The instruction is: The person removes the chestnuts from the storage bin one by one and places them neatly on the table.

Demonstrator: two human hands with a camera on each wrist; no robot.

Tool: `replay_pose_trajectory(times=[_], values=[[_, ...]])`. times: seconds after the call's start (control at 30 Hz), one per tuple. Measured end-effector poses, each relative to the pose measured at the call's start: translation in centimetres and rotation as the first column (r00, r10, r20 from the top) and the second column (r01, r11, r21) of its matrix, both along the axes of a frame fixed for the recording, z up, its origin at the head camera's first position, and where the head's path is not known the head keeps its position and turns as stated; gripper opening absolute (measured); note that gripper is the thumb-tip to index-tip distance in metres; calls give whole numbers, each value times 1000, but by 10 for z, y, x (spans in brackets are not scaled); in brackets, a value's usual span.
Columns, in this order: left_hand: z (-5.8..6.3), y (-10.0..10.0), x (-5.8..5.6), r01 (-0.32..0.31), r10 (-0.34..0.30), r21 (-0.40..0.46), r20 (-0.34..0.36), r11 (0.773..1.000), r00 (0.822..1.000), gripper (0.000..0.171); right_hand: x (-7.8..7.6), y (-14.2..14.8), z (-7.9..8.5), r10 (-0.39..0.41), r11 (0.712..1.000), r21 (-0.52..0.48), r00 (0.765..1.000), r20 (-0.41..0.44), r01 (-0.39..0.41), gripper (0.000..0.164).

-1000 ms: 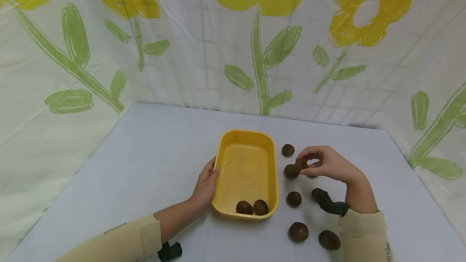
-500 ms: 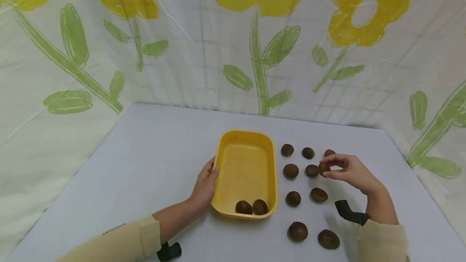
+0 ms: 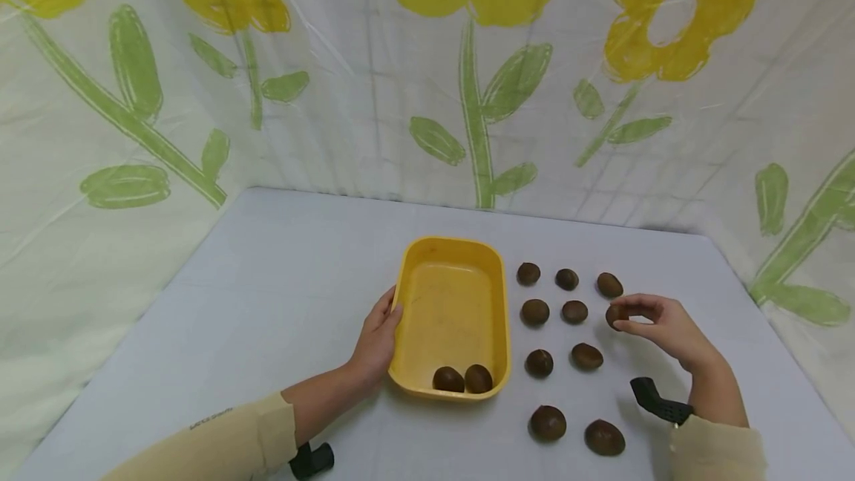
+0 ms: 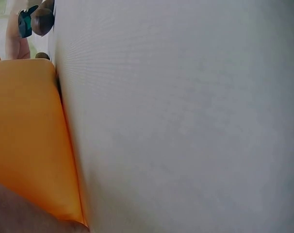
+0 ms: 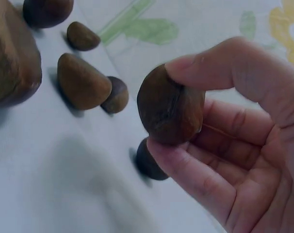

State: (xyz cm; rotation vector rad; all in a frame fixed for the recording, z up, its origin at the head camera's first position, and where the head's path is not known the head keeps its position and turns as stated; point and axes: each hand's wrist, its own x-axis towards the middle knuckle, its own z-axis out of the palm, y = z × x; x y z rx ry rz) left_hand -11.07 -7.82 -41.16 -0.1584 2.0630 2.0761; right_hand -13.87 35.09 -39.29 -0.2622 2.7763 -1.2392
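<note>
My right hand (image 3: 668,329) pinches a brown chestnut (image 5: 170,104) between thumb and fingertips, at the right end of the second row from the back. In the right wrist view the chestnut looks held just above the table, though contact cannot be judged. My left hand (image 3: 375,340) grips the left side of a yellow plastic tray (image 3: 454,303), thumb at the rim, other fingers mostly hidden. Two chestnuts (image 3: 448,379) lie at the tray's near end. In the left wrist view the tray's outer wall (image 4: 28,131) shows beside part of the hand.
Right of the tray, several chestnuts (image 3: 574,312) stand spaced in rows on the white tabletop (image 3: 267,280). One chestnut (image 3: 609,285) lies just behind the held one. A curtain (image 3: 347,95) with painted yellow flowers hangs behind the table. Black wrist cameras (image 3: 661,401) are strapped on.
My right hand has carried the pinched chestnut rightward, from beside the second row's left chestnut to that row's right end. My left hand and the tray have stayed in place.
</note>
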Motion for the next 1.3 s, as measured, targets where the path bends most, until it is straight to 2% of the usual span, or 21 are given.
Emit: replay_pose_trajectory(times=[0.37,0.67,0.93,1.3], values=[[2,0,2,3,-3,-9,-4,1000,1000,49,-2,7,-7,-65,992,107,997,42,60,40],[1,0,2,12,-13,-25,-35,1000,999,51,-8,5,-17,-128,968,225,990,58,112,46],[2,0,2,14,-14,3,-10,1000,1000,49,-8,2,-21,-173,957,245,983,63,152,55],[1,1,1,2,-2,5,5,1000,1000,49,-5,4,-14,-146,961,247,987,71,124,60]])
